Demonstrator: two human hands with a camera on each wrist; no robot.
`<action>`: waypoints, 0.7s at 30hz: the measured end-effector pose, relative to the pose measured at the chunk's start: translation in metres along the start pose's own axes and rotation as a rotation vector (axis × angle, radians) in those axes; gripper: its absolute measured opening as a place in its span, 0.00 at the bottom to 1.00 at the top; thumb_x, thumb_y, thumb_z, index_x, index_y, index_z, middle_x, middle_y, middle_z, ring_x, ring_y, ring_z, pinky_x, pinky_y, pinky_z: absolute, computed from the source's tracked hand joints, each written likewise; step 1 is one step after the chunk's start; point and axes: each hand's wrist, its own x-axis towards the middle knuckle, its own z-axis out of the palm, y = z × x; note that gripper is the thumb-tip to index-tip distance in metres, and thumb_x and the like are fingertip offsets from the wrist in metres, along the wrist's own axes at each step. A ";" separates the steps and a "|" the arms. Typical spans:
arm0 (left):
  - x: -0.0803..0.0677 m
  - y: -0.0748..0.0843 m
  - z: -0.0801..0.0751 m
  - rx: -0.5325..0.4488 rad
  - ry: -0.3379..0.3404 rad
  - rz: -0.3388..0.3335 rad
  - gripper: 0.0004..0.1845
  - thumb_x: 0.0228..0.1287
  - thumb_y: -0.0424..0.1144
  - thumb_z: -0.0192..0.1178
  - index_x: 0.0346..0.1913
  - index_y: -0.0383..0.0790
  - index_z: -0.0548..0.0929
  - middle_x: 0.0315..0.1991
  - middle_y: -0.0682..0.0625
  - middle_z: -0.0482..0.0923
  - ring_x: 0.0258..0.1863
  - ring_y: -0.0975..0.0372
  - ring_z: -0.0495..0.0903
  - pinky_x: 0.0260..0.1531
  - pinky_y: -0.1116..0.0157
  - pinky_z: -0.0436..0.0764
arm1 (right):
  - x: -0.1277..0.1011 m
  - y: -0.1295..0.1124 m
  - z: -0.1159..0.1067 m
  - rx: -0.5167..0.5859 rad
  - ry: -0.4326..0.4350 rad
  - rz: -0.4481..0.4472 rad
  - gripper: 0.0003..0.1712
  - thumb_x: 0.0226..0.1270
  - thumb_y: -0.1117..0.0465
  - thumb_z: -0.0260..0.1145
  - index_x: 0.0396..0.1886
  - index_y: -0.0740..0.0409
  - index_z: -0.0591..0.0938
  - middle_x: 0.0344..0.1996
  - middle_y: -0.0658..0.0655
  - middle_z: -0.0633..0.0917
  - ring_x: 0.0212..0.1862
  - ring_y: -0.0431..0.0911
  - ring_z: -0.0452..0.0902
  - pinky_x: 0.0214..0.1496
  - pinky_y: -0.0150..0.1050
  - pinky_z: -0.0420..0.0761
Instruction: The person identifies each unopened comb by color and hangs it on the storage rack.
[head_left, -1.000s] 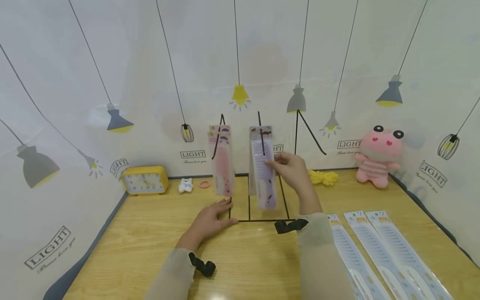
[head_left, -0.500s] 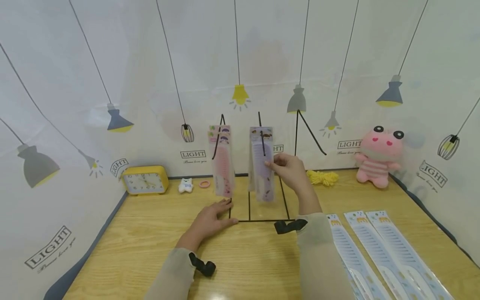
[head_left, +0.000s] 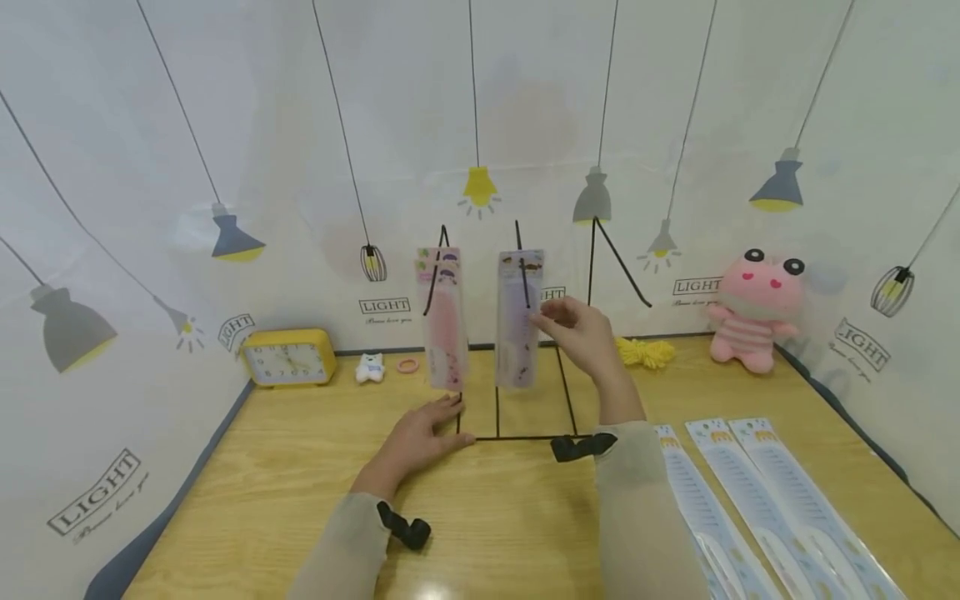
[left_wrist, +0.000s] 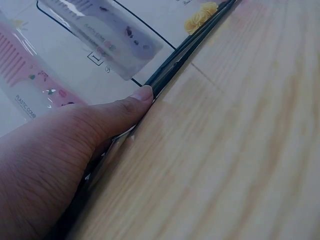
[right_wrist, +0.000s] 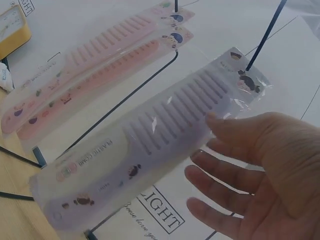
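Note:
A black wire rack (head_left: 536, 437) stands on the table. On its middle hook hang packaged purple combs (head_left: 519, 333), the front one nearly lined up with the one behind. My right hand (head_left: 585, 337) pinches the front packet's right edge; in the right wrist view its thumb (right_wrist: 235, 129) overlaps the clear wrapper beside the teeth, the other fingers loosely bent. Packaged pink combs (head_left: 444, 333) hang on the left hook. My left hand (head_left: 416, 437) rests at the rack's front left corner, fingers extended, thumb (left_wrist: 125, 111) on the front base wire.
The rack's right hook (head_left: 622, 262) bears nothing. Long packs of blue combs (head_left: 757, 500) lie at the front right. Along the back are a yellow clock (head_left: 288, 358), a small white bear (head_left: 370, 367), a pink ring (head_left: 407, 366), yellow yarn (head_left: 645, 353) and a pink plush toy (head_left: 757, 312).
The front purple comb packet has slid back along the middle hook, away from me, toward the one behind. My right hand has followed slightly; the left hand keeps its place.

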 end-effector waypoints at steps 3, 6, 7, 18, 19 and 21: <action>0.001 -0.001 0.003 -0.012 -0.012 -0.001 0.41 0.61 0.68 0.63 0.72 0.51 0.73 0.75 0.56 0.62 0.75 0.53 0.60 0.73 0.48 0.59 | -0.003 0.003 -0.005 0.010 0.036 -0.001 0.35 0.66 0.33 0.65 0.66 0.47 0.79 0.55 0.53 0.85 0.56 0.52 0.80 0.57 0.56 0.80; 0.000 0.000 0.007 -0.013 -0.022 0.003 0.41 0.61 0.67 0.63 0.72 0.50 0.73 0.75 0.55 0.62 0.75 0.52 0.60 0.73 0.47 0.59 | -0.007 0.006 -0.009 0.021 0.048 0.001 0.41 0.66 0.33 0.65 0.75 0.41 0.70 0.60 0.54 0.82 0.60 0.54 0.79 0.58 0.58 0.79; 0.000 0.000 0.007 -0.010 -0.022 0.001 0.41 0.61 0.68 0.63 0.73 0.51 0.73 0.75 0.56 0.62 0.75 0.53 0.60 0.73 0.47 0.59 | -0.007 0.006 -0.009 0.018 0.044 -0.005 0.42 0.67 0.34 0.65 0.77 0.40 0.67 0.62 0.55 0.81 0.61 0.55 0.78 0.59 0.59 0.79; 0.002 -0.002 -0.003 -0.011 -0.007 0.005 0.41 0.61 0.68 0.63 0.73 0.51 0.72 0.76 0.56 0.61 0.75 0.55 0.59 0.73 0.48 0.60 | -0.017 0.017 -0.031 -0.245 -0.139 -0.206 0.39 0.71 0.43 0.65 0.77 0.48 0.65 0.76 0.59 0.64 0.76 0.60 0.56 0.73 0.65 0.59; 0.002 -0.003 -0.002 -0.009 -0.009 0.008 0.41 0.61 0.68 0.63 0.73 0.51 0.72 0.76 0.56 0.61 0.75 0.55 0.59 0.73 0.48 0.60 | -0.022 0.023 -0.035 -0.254 -0.156 -0.213 0.40 0.71 0.44 0.66 0.78 0.48 0.65 0.76 0.59 0.64 0.76 0.60 0.55 0.73 0.66 0.58; 0.002 -0.003 -0.001 -0.004 -0.009 0.010 0.41 0.60 0.68 0.63 0.72 0.51 0.72 0.76 0.56 0.61 0.75 0.55 0.59 0.73 0.48 0.60 | -0.033 0.033 -0.042 -0.261 -0.184 -0.208 0.42 0.71 0.44 0.66 0.79 0.48 0.63 0.76 0.60 0.63 0.75 0.62 0.56 0.71 0.68 0.59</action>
